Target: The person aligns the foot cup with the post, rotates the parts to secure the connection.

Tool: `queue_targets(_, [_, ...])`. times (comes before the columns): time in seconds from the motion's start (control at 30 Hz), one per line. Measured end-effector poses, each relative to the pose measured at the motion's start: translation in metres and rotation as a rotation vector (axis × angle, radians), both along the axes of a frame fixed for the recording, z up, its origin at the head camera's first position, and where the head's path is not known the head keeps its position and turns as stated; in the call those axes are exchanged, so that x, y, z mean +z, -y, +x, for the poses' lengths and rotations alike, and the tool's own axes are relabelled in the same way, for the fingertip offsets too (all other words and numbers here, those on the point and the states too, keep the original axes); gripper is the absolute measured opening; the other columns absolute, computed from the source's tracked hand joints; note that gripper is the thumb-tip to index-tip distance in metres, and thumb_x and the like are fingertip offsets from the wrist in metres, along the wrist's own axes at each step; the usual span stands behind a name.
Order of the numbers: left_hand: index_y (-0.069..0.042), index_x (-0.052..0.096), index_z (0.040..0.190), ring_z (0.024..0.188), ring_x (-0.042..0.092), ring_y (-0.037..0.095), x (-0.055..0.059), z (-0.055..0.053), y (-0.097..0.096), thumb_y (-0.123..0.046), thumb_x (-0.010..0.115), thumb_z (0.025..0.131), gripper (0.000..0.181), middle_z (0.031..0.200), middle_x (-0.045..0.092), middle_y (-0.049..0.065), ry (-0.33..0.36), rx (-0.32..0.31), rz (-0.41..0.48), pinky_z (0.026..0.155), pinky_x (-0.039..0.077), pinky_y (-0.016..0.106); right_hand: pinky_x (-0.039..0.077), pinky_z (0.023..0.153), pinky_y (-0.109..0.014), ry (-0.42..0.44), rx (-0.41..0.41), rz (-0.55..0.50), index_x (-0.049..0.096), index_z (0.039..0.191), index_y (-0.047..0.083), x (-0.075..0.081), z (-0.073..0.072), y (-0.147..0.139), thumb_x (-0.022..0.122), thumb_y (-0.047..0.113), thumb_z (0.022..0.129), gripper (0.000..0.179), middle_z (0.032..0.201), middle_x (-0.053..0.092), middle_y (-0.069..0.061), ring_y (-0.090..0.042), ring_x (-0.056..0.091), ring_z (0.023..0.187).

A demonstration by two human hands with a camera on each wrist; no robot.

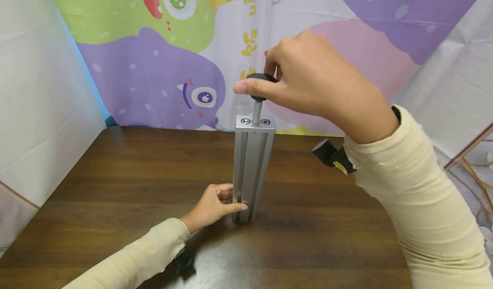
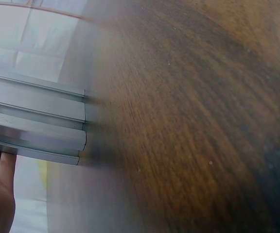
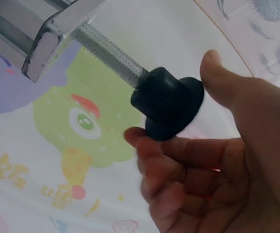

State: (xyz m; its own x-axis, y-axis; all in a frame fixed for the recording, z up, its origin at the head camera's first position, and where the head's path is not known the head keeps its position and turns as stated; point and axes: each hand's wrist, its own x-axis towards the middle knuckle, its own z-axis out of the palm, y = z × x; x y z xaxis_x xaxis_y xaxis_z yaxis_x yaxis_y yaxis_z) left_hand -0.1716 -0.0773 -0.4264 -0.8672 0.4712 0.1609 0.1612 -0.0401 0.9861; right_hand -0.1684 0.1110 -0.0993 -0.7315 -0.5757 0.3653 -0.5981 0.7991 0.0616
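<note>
A silver aluminium profile [image 1: 250, 169] with lengthwise grooves stands upright on the brown wooden table [image 1: 127, 186]. My left hand [image 1: 208, 205] grips it low down, thumb across the near face and fingers behind. From its top end plate [image 1: 255, 125], between two recessed screws, rises a threaded stud [image 3: 112, 56] topped by a black levelling foot [image 3: 171, 104]. My right hand [image 1: 308, 75] holds that foot from the right, thumb along the near rim and fingers at the far side. A stretch of bare thread shows between foot and plate. The left wrist view shows the profile's lower end [image 2: 79, 124] at the tabletop.
Behind the table hangs a cloth [image 1: 158, 79] printed with cartoon monsters. Pale curtains [image 1: 38, 87] flank both sides. A black wrist camera [image 1: 333, 154] sticks out from the right sleeve, and another dark one [image 1: 182, 261] hangs under the left sleeve.
</note>
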Motion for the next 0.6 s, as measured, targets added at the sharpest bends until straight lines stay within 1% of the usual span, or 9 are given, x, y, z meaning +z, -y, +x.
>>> queue_targets(0.07, [0.013, 0.06, 0.117, 0.09, 0.071, 0.018, 0.0, 0.0, 0.0, -0.001, 0.077, 0.079, 0.044, 0.103, 0.068, 0.026, -0.002, 0.001, 0.0, 0.081, 0.057, 0.029, 0.044, 0.057, -0.03, 0.038, 0.082, 0.02, 0.072, 0.089, 0.015, 0.001, -0.005, -0.006, 0.051, 0.069, 0.086, 0.059, 0.065, 0.062, 0.001, -0.014, 0.053, 0.061])
queue_targets(0.13, [0.013, 0.06, 0.117, 0.09, 0.07, 0.018, 0.0, -0.001, 0.001, -0.001, 0.077, 0.079, 0.044, 0.103, 0.068, 0.025, -0.003, 0.001, 0.001, 0.081, 0.057, 0.029, 0.05, 0.065, -0.029, 0.087, 0.216, 0.052, 0.067, 0.117, 0.022, 0.002, -0.012, -0.016, 0.051, 0.062, 0.09, 0.051, 0.09, 0.069, 0.004, -0.01, 0.059, 0.072])
queue_targets(0.2, [0.013, 0.06, 0.117, 0.09, 0.07, 0.018, 0.0, 0.0, 0.001, -0.002, 0.077, 0.079, 0.044, 0.103, 0.068, 0.025, -0.007, 0.0, 0.003, 0.081, 0.057, 0.029, 0.053, 0.075, -0.028, 0.124, 0.367, 0.1, 0.051, 0.138, 0.031, 0.004, -0.018, -0.026, 0.056, 0.042, 0.096, 0.043, 0.12, 0.063, 0.011, -0.006, 0.062, 0.091])
queue_targets(0.23, [0.013, 0.06, 0.117, 0.09, 0.07, 0.018, 0.0, 0.0, 0.001, -0.002, 0.077, 0.079, 0.044, 0.103, 0.068, 0.025, -0.009, -0.001, 0.005, 0.081, 0.057, 0.029, 0.053, 0.077, -0.026, 0.13, 0.431, 0.128, 0.042, 0.143, 0.035, 0.006, -0.02, -0.03, 0.058, 0.029, 0.097, 0.05, 0.132, 0.056, 0.016, -0.003, 0.06, 0.098])
queue_targets(0.3, [0.013, 0.06, 0.117, 0.09, 0.07, 0.018, -0.001, 0.0, 0.001, -0.002, 0.077, 0.079, 0.044, 0.103, 0.068, 0.025, -0.016, -0.005, 0.007, 0.081, 0.057, 0.029, 0.053, 0.078, -0.024, 0.129, 0.525, 0.168, 0.034, 0.146, 0.041, 0.009, -0.023, -0.035, 0.056, 0.006, 0.095, 0.066, 0.142, 0.044, 0.023, 0.0, 0.056, 0.108])
queue_targets(0.37, [0.013, 0.06, 0.117, 0.09, 0.07, 0.018, -0.001, -0.001, 0.001, -0.002, 0.077, 0.08, 0.043, 0.102, 0.069, 0.025, -0.022, -0.007, 0.01, 0.081, 0.057, 0.029, 0.051, 0.076, -0.024, 0.124, 0.554, 0.191, 0.032, 0.146, 0.044, 0.011, -0.025, -0.038, 0.051, -0.008, 0.091, 0.078, 0.145, 0.038, 0.026, 0.001, 0.051, 0.116])
queue_targets(0.43, [0.013, 0.06, 0.116, 0.09, 0.07, 0.018, -0.002, -0.001, 0.001, -0.002, 0.077, 0.08, 0.043, 0.102, 0.069, 0.025, -0.025, -0.008, 0.011, 0.081, 0.057, 0.029, 0.048, 0.074, -0.023, 0.131, 0.549, 0.199, 0.034, 0.145, 0.044, 0.013, -0.025, -0.038, 0.048, -0.011, 0.09, 0.078, 0.146, 0.039, 0.023, 0.0, 0.052, 0.114])
queue_targets(0.53, [0.013, 0.06, 0.116, 0.09, 0.07, 0.017, -0.002, -0.001, 0.001, -0.002, 0.077, 0.08, 0.043, 0.102, 0.069, 0.025, -0.02, -0.008, 0.011, 0.081, 0.057, 0.028, 0.045, 0.07, -0.022, 0.179, 0.52, 0.184, 0.042, 0.142, 0.04, 0.013, -0.023, -0.036, 0.045, -0.013, 0.088, 0.075, 0.136, 0.051, 0.019, -0.002, 0.056, 0.104])
queue_targets(0.6, [0.013, 0.06, 0.116, 0.09, 0.07, 0.017, -0.002, -0.001, 0.001, -0.002, 0.077, 0.079, 0.043, 0.102, 0.069, 0.025, -0.015, -0.007, 0.009, 0.081, 0.057, 0.028, 0.045, 0.069, -0.022, 0.205, 0.489, 0.164, 0.05, 0.139, 0.032, 0.014, -0.02, -0.033, 0.048, -0.013, 0.088, 0.068, 0.128, 0.059, 0.014, -0.005, 0.059, 0.097])
